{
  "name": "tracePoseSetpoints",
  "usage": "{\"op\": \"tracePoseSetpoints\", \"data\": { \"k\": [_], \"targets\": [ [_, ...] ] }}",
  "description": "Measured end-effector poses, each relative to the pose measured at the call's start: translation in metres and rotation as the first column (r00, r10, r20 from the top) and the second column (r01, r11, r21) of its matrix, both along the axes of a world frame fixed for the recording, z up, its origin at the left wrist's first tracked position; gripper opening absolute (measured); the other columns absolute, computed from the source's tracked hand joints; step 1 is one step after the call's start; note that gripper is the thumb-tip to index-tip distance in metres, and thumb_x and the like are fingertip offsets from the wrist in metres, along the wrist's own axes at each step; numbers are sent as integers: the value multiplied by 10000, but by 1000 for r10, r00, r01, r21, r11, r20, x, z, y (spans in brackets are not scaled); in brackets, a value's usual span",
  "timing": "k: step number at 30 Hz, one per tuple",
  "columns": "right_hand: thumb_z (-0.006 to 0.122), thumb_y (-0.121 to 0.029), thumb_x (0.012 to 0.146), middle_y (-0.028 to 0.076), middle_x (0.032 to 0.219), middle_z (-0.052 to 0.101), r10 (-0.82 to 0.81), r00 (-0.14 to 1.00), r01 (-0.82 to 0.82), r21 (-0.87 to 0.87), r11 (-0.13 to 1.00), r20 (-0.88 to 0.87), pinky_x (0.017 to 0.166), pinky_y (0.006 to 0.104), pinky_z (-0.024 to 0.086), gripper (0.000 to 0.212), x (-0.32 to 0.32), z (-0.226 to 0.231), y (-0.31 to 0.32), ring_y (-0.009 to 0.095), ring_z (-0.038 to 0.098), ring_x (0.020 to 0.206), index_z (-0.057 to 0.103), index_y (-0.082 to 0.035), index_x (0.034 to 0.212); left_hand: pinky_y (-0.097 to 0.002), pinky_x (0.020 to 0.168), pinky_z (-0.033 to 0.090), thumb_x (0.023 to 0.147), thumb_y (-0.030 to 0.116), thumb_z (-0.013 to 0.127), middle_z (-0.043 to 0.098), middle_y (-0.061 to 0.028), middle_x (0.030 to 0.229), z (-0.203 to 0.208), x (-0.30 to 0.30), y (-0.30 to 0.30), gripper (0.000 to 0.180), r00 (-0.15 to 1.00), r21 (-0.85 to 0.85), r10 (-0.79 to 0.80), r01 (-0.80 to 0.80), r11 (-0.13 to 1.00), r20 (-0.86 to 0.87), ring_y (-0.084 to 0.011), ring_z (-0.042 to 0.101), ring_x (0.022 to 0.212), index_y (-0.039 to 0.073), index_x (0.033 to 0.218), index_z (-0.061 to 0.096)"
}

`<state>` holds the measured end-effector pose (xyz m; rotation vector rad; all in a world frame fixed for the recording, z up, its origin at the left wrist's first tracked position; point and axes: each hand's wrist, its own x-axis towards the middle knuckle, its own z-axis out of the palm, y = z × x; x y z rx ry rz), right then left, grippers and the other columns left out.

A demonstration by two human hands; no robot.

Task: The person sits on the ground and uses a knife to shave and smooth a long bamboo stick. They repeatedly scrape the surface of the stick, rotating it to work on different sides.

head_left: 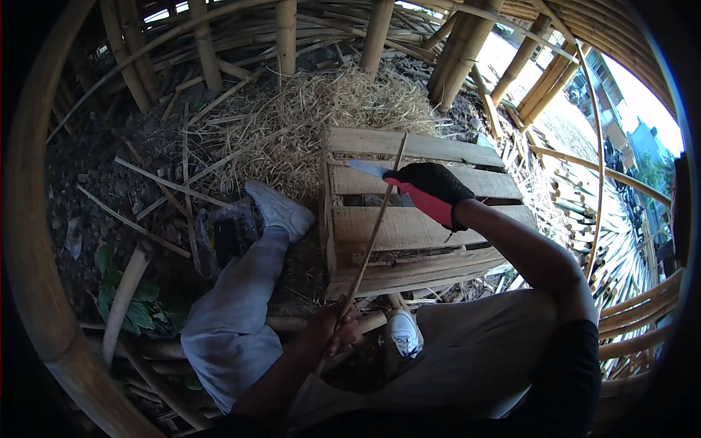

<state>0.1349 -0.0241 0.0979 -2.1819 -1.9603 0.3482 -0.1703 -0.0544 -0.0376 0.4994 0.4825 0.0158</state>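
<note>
- Left hand, bare (337,332): fingers curled tightly around the lower part of a long, thin, light-brown strip, apparently bamboo (374,230). A firm hold is judged best at this spot, well apart from any cutting edge, so that twisting is prevented.
- Strip: one piece, held aslant, its upper end seen above a pale, slatted, wooden crate used as worktop (416,228). Nearly straight, slender, even in colour, somewhat darker in the shade near the lower end. Fine surface texture too small to be told.
- Knife with a short, pointed, grey metal blade (367,168): tip directed leftward, strip crossed near its upper end. Shallow, even strokes seem called for, at a low blade angle, lest the strip be bitten into.
- Right hand, in a black-and-red glove (432,193): closed about the knife's handle, which is hidden. Thumb seen at the strip; whether contact is made cannot be told. Light pressure is advised.
- Worktop, again: contact with the strip not determinable. Should flexing occur, support against a slat might be found useful.
</note>
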Motion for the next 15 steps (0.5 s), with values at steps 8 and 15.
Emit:
{"op": "tracePoseSetpoints", "data": {
  "k": [8,15],
  "targets": [
    [435,-400,1034,158,980,710,-23,995,32,-99,995,97,827,416,516,380,-16,-13,-11,332,682,903,707,-171,1169,-248,377,299,1005,624,425,356,35,479,8,-4,2,506,998,10,-11,11,1000,-69,-90,308,327,144,848,450],
    [478,-374,1018,149,1026,715,49,995,-38,-132,991,82,818,414,530,345,-8,-7,-1,327,691,927,711,-184,1188,-244,355,288,1047,526,431,389,21,484,5,-5,-2,442,996,88,18,-11,996,-88,-79,353,338,127,864,476]
  ]
}}
